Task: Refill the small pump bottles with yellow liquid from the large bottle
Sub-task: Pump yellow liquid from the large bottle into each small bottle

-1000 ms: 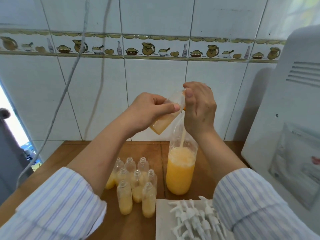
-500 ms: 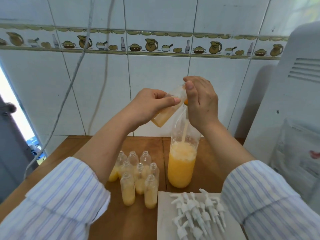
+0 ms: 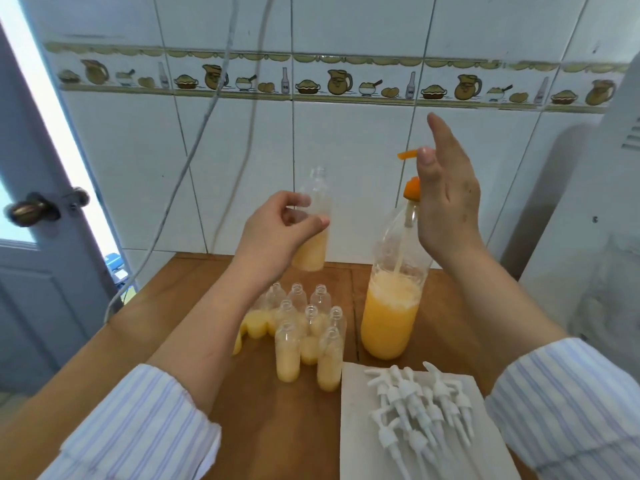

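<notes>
Left hand (image 3: 277, 230) grips a small bottle (image 3: 313, 230) upright, roughly half full, held above the surface (image 3: 194, 289). Below: cluster of uncapped small bottles (image 3: 304, 334), mid-surface, well off the left edge. Large bottle (image 3: 393, 296) just right of them. Right hand (image 3: 446, 199) fingers straight, beside its orange pump (image 3: 410, 188). White pump heads (image 3: 420, 407) on a cloth (image 3: 360, 452) at the near edge.

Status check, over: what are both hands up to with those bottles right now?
Left hand grips a small bottle, upright, partly filled. Right hand open by the orange pump on the large bottle. Nothing in the way.
</notes>
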